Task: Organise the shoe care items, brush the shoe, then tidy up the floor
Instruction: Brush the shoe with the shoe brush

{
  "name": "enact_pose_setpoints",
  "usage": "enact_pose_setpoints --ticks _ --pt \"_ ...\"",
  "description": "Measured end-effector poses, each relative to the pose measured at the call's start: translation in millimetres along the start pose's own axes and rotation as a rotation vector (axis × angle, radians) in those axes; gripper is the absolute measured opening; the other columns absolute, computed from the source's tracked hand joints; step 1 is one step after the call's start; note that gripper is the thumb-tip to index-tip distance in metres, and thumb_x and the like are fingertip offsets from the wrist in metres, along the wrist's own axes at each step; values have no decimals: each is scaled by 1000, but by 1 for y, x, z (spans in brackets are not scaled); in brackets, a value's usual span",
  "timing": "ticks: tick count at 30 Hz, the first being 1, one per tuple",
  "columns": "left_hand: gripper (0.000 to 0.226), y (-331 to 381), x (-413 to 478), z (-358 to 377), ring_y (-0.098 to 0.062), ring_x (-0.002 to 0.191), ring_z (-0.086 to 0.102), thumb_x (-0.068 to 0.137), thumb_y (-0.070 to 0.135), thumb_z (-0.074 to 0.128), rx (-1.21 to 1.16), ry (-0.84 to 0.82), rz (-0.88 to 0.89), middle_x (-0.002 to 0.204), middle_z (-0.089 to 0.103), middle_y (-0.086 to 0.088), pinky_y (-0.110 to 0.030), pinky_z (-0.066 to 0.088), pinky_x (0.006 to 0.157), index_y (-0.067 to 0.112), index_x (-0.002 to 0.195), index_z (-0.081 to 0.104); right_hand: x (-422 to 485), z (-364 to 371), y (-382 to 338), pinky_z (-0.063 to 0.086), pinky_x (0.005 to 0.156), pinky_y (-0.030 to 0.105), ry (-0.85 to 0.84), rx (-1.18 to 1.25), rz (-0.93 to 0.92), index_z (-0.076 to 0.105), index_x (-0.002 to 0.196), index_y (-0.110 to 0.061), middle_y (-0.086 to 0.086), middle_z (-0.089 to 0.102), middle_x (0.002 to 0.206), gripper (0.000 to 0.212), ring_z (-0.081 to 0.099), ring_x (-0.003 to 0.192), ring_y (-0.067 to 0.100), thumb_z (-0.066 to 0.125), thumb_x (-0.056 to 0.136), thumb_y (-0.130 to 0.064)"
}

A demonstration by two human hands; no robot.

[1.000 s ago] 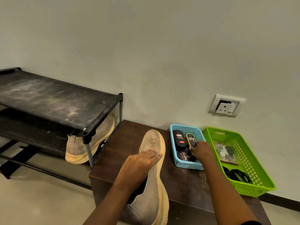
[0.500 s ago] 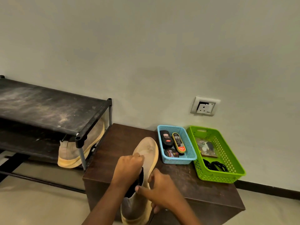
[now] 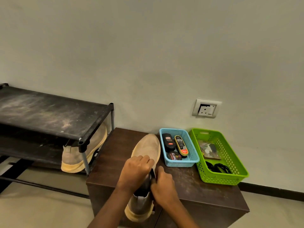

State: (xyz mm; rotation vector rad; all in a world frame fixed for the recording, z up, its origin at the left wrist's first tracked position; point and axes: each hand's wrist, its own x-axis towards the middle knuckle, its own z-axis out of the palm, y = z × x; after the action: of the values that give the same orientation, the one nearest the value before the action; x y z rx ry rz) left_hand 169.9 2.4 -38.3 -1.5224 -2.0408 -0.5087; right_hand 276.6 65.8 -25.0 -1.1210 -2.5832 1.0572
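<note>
at the front edge of the dark cabinet (image 3: 111, 155), both hands close on the shoe (image 3: 148, 145). the left hand (image 3: 136, 170) lies over the knit upper just ahead of the collar, fingers bent down around it. the right hand (image 3: 163, 185) pinches the collar's right rim, thumb raised toward the toe. no brush shows in either hand.

judged step: seating and steadying the shoe ahead of brushing. to do this well, the left hand should take the whole hold, pressing the sole flat so the right hand is free to fetch a tool. the heel overhangs the cabinet's front edge, so sliding the shoe toward the wall first would lessen the risk of a tip to the floor. the knit upper looks soft and probably yields under pressure; a firm grip at the collar would keep it taut for the strokes.

the shoe lies lengthwise, toe toward the wall and heel toward the person. both hands sit on its rear half, and the toe is bare beyond the left fingertips. just beside the toe, on the right, stands the blue basket (image 3: 181, 164) with a black bottle (image 3: 168, 142), a yellow-edged applicator (image 3: 181, 144) and a round tin (image 3: 174, 156), near the right hand. whether any of these is a brush cannot be told. the green basket (image 3: 218, 180) stands next to it. a second shoe (image 3: 74, 162) sits in the shoe rack (image 3: 49, 112) at far left.
</note>
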Motion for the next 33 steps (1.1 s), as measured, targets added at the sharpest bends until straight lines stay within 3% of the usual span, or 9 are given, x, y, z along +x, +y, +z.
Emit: enact_pose_setpoints --ticks 4,7,11,16,18,21,24,30,33 --pt "47 -1 -3 -4 -11 53 60 56 14 81 -124 -27 -282 69 65 5 -22 46 45 20 102 70 3 -4 -5 41 66 31 38 -56 -55 36 90 -17 12 62 102 8 60 95 28 42 94 -13" --pt "56 3 -3 -15 -15 94 64 80 33 64 -152 -201 -551 107 63 4 -27 50 74 26 133 45 6 -6 -6 37 65 28 74 -134 -59 32 92 -18 13 61 106 14 59 97 28 42 94 -7" --pt "70 5 -14 -31 -20 123 49 83 50 60 -324 -481 -946 137 48 0 -33 43 92 24 141 31 4 -5 -11 46 67 31 97 -212 -102 40 101 -14 12 62 103 8 61 93 27 43 94 -10" --pt "66 2 -36 -49 -24 116 52 81 57 59 -561 -621 -1248 131 52 -6 -32 44 87 12 129 47 -11 -15 -24 42 63 27 138 -252 -239 41 106 -13 7 60 93 11 59 82 21 43 95 -13" --pt "52 2 -45 -59 -23 97 62 79 56 61 -597 -605 -1285 112 62 -6 -30 49 71 12 108 60 -22 -18 -31 40 63 26 161 -284 -320 40 106 -14 2 58 89 9 52 74 16 42 96 -15" --pt "30 5 -59 -79 -24 67 67 82 39 63 -708 -514 -1349 79 63 -7 -28 55 51 11 72 59 -42 -17 -46 37 65 24 154 -334 -417 38 111 -16 3 61 98 13 54 77 18 39 98 -18" --pt "27 2 -73 -102 -28 63 66 85 23 56 -587 -400 -1319 77 63 -14 -31 55 54 12 61 51 -65 -9 -67 35 66 23 128 -365 -507 37 115 -17 1 59 102 16 57 82 18 34 100 -20" --pt "38 -22 -113 -174 -28 67 63 93 34 47 -248 -169 -1226 74 63 -11 -33 48 56 16 59 49 -99 9 -120 33 55 16 77 -126 -634 40 105 -16 4 63 97 7 54 74 13 37 100 -19" --pt "35 -45 -135 -210 -27 66 57 92 30 49 -108 -124 -1236 72 61 -11 -29 36 52 15 61 50 -110 36 -153 49 63 23 -24 15 -632 43 106 -17 3 64 98 8 61 80 15 42 98 -19"
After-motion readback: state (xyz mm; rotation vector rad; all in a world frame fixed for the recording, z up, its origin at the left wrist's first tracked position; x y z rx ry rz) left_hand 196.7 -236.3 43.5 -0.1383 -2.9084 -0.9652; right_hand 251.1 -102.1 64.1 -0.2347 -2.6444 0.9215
